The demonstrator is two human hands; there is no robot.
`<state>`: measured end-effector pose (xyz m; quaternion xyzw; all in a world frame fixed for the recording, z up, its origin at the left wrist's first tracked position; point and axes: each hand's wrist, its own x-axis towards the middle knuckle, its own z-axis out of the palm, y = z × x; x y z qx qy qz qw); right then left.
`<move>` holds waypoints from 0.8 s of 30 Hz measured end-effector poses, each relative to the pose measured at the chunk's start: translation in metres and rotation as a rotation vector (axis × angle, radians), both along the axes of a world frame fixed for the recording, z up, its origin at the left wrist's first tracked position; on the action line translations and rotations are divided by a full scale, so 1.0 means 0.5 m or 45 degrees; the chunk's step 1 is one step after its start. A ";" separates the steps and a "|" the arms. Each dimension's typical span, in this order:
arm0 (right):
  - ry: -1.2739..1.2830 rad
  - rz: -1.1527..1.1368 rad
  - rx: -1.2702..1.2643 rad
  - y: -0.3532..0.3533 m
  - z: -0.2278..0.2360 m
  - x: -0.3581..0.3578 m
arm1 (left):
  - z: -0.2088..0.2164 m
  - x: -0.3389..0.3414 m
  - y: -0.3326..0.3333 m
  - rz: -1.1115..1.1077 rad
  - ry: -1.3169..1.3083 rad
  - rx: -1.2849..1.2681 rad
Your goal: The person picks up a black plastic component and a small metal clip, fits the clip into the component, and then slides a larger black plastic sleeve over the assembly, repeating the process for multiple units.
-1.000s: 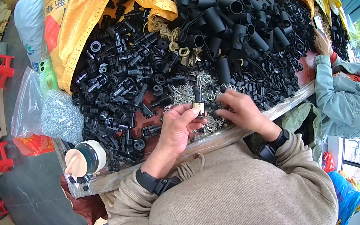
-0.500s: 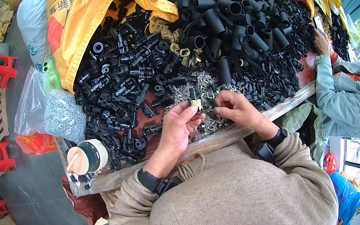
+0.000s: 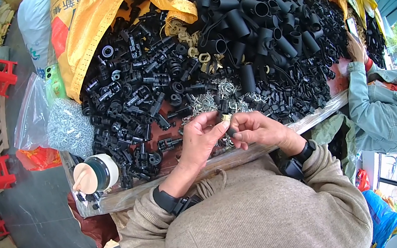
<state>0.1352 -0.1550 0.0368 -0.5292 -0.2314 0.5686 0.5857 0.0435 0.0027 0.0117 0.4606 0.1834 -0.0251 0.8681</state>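
Both hands meet just above the near edge of the worktop [image 3: 313, 118]; the left hand [image 3: 201, 142] and the right hand [image 3: 257, 132] each pinch narrowly on one small black plastic fitting [image 3: 229, 128] with a pale piece at its top, held between the fingertips and off the surface.

The likeliest slip, as I judge it, is the small part popping out of so tight a pinch; it would fall among the loose metal spring clips [image 3: 215, 101] directly below, or over the near edge into the lap, and be hard to pick out again; a sleeve dragged across the heap could also sweep pieces off.

The worktop is a reddish board almost buried; black connector housings [image 3: 128, 109] crowd its left half, black tube sleeves [image 3: 243, 16] pile toward the far right corner, yellow woven sacks [image 3: 83, 33] lie along the far edge; a jar with a pale lid [image 3: 94, 174] lies at the near left corner beside a clear bag of small metal parts [image 3: 65, 128]. Another person in a denim sleeve [image 3: 378, 99] works at the right end; red plastic stools [image 3: 0, 77] stand on the grey floor to the left.
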 end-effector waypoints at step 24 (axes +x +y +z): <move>-1.722 -0.517 0.267 0.007 -0.010 -0.018 | 0.026 -0.008 -0.006 -0.310 0.067 -0.302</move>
